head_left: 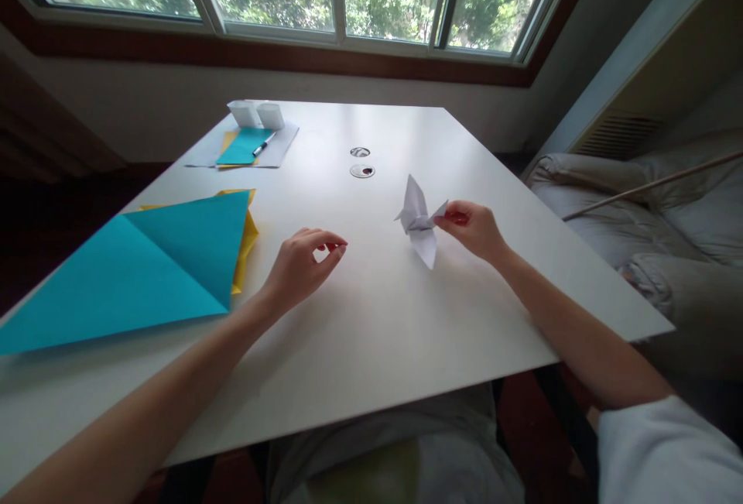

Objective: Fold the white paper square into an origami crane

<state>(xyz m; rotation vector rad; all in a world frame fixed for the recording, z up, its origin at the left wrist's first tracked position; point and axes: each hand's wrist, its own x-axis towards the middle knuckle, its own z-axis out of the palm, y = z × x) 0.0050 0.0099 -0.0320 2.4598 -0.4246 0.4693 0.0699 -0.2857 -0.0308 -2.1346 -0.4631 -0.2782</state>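
A white folded paper crane [419, 222] is pinched at one pointed end between the thumb and fingers of my right hand [471, 228], over the right half of the white table [371, 318]. My left hand [305, 262] is to the left of the crane, apart from it. Its thumb and index fingertips come together in a closed loop, and nothing shows between them. Left of that hand lies a large creased sheet of blue paper [174, 256], with yellow folded paper [246, 245] sticking out from under its edge.
At the back left, a pen [264, 144] rests on small blue paper [244, 146] and white sheets, beside white folded pieces [270, 115]. Two round metallic fittings [362, 171] sit mid-table. A cushioned seat [685, 202] stands to the right.
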